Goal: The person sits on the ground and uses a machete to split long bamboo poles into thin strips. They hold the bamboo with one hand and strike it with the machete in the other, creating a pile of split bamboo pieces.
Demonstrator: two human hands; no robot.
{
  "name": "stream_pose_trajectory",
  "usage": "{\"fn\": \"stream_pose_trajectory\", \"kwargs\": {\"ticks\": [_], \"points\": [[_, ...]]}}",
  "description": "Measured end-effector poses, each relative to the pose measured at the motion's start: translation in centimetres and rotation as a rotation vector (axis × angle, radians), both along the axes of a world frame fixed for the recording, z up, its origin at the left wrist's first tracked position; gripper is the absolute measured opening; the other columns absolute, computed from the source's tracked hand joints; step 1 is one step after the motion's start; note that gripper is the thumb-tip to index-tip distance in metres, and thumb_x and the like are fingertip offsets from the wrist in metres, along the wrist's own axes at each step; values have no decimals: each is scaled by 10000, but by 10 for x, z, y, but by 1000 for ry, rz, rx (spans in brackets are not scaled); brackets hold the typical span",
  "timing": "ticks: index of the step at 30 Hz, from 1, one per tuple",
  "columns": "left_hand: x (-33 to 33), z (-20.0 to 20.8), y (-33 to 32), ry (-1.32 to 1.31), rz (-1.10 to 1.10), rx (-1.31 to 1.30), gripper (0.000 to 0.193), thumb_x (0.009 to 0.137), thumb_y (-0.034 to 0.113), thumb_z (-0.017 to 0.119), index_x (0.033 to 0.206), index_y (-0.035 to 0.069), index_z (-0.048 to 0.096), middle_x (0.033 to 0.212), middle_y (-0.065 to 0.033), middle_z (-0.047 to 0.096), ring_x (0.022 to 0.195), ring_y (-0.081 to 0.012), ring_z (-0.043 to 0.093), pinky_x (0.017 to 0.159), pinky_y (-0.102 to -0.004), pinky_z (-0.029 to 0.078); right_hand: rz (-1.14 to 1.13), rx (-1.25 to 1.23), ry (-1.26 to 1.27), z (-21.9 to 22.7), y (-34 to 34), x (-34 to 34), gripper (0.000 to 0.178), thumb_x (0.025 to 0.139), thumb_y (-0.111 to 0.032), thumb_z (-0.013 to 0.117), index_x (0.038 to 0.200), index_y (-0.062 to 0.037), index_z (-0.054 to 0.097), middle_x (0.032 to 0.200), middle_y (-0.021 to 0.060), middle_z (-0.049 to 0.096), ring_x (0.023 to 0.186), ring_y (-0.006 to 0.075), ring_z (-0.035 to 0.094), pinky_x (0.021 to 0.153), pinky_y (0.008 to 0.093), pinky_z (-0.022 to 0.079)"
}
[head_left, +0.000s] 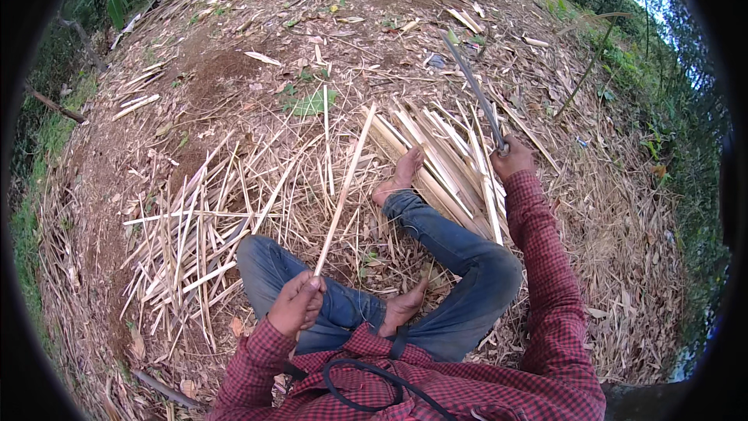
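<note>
My left hand [298, 303] is closed round the lower end of a long, pale split strip [345, 187], bamboo by its look, which points up and away over my bent leg. Out to the right, my right hand [513, 159] grips the handle of a machete [472, 80], its long dark blade slanting up and to the left. Beyond my feet lies a bundle of wider split pieces [446, 157], close to the right hand. A loose heap of thin pale strips [191, 242] spreads over the ground to my left.
I sit on the ground with both legs [467, 265] bent. Dry leaves and shavings [608, 257] cover the earth. A green leaf [312, 103] lies ahead, with scattered split pieces [137, 107] at far left. Green bushes [662, 93] border the right side.
</note>
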State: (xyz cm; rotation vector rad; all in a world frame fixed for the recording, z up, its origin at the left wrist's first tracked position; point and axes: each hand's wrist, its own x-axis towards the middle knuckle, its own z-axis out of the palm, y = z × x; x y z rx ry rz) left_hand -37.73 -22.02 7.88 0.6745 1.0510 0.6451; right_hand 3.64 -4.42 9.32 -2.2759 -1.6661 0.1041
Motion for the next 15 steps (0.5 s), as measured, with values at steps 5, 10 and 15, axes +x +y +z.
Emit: {"fn": "stream_pose_trajectory", "kwargs": {"ticks": [5, 10, 15], "points": [[26, -29, 37, 357, -32, 430, 208, 953, 226, 406, 908, 43, 494, 557, -19, 408, 432, -136, 380, 418, -266, 317, 539, -5, -133, -4, -64, -76, 264, 720, -187, 648, 934, -73, 544, 786, 114, 618, 713, 269, 629, 639, 385, 510], [40, -27, 32, 853, -38, 793, 190, 927, 182, 429, 908, 13, 515, 653, -182, 520, 625, -370, 557, 587, -423, 412, 722, -62, -233, -27, -78, -113, 245, 733, -178, 627, 932, -70, 534, 794, 108, 612, 727, 268, 627, 623, 389, 504], [28, -23, 17, 754, -25, 625, 201, 928, 197, 431, 930, 16, 517, 677, -191, 538, 692, -377, 579, 607, -412, 427, 597, -59, -147, -30, -27, -107, 245, 728, -205, 636, 896, -63, 527, 792, 125, 622, 736, 320, 621, 658, 408, 495]]}}
